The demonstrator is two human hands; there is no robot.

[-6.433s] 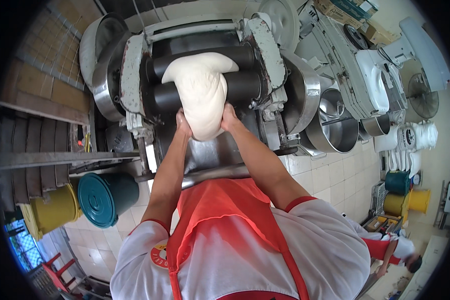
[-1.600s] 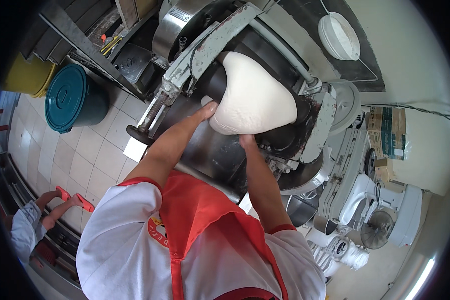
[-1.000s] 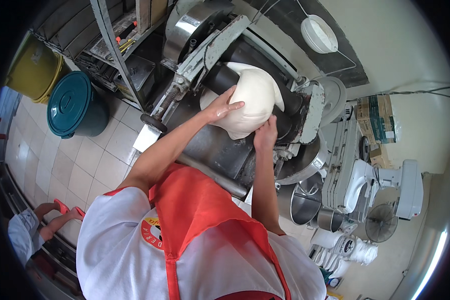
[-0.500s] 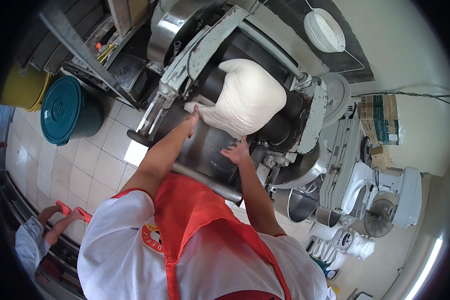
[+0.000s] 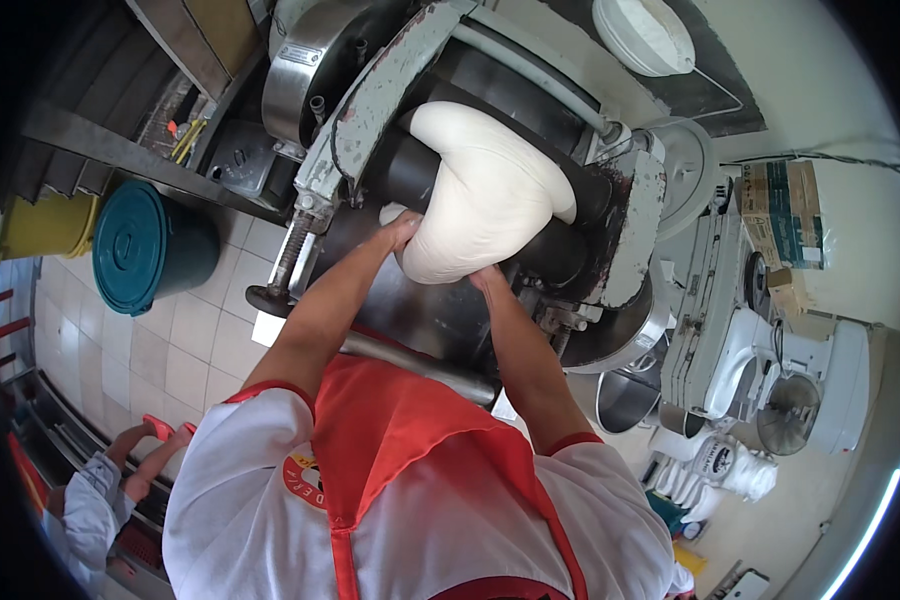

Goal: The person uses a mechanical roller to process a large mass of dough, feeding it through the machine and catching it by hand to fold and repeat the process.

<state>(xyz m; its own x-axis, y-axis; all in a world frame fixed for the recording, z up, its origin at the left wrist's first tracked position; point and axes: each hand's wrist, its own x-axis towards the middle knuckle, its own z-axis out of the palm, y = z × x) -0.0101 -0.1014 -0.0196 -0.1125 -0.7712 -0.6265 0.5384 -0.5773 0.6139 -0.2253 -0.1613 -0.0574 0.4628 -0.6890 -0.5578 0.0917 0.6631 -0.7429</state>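
Observation:
A big, smooth white mass of dough [image 5: 492,195] lies folded over the dark rollers [image 5: 402,172] of a dough roller machine [image 5: 625,235]. At the dough's near left edge, my left hand [image 5: 402,230] grips it, with a small flap of dough showing beside the fingers. My right hand [image 5: 485,278] is tucked beneath the near edge, holding it from below, and its fingertips are hidden by the dough. Both forearms reach over the machine's dark metal front plate [image 5: 400,310].
A teal lidded bin [image 5: 135,250] and a yellow bin [image 5: 45,225] stand on the tiled floor at left. Metal mixing bowls [image 5: 625,400] and a white mixer [image 5: 835,385] are at right. A cardboard box [image 5: 782,215] stands by the wall. Another person [image 5: 95,510] is at lower left.
The dough has been lifted and folded over toward me, its far end now reaching further left. My right hand, earlier spread below the dough, has moved under its edge.

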